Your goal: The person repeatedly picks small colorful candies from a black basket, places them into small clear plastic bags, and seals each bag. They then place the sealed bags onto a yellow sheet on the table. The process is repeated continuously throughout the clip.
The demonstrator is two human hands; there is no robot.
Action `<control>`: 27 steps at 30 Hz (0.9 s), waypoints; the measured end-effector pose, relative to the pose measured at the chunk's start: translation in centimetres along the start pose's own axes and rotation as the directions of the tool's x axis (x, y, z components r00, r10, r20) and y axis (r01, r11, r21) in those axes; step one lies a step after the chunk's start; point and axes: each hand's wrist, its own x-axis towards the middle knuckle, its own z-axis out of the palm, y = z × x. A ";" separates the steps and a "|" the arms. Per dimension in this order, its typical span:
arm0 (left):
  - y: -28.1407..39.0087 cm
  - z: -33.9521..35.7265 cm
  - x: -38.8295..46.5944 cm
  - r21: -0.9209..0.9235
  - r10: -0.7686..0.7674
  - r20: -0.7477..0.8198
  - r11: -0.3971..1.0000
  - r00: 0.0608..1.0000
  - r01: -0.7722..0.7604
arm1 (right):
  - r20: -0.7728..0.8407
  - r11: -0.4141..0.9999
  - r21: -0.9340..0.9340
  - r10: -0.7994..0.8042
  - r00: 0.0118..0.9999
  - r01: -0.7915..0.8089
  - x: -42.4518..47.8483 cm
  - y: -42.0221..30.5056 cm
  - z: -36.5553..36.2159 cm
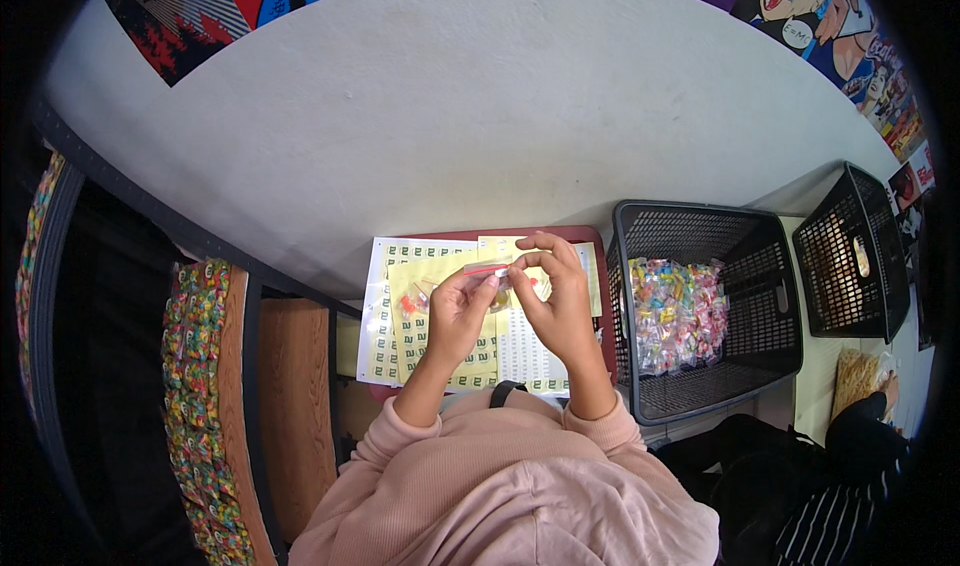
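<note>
Between my two hands is a small clear zip bag (480, 269) with a red strip along its top. My left hand (459, 312) grips the bag's left part, thumb on top. My right hand (556, 296) pinches a small white piece, perhaps a sticker, at the bag's right end, with its other fingers raised. Beneath lie sheets of printed round stickers (442, 348), white and yellowish, on a dark red tray (604, 247). Small red and white items (409, 305) in clear wrapping show on the sheets left of my left hand.
A black plastic crate (750, 386) at the right holds many small bags of colourful sweets (679, 314). Another black crate (847, 266) stands beyond it. At the lower right, a co-worker's hand (890, 390) touches a clear bag. Packed colourful bags (199, 386) fill a shelf at the left.
</note>
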 end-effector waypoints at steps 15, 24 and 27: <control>-0.5 0.3 -0.3 0.016 0.065 -0.091 0.998 0.994 -0.064 | -0.138 0.982 -0.161 -0.119 0.983 0.096 -0.1 -0.9 0.1; -0.7 0.3 -0.7 0.054 0.072 -0.074 0.996 0.995 -0.068 | -0.148 0.991 0.135 0.031 0.989 -0.011 -0.1 0.2 0.1; -0.5 0.5 -0.7 0.032 0.073 -0.068 0.997 0.995 -0.070 | -0.050 0.917 0.370 0.178 0.983 -0.147 -0.7 1.0 0.2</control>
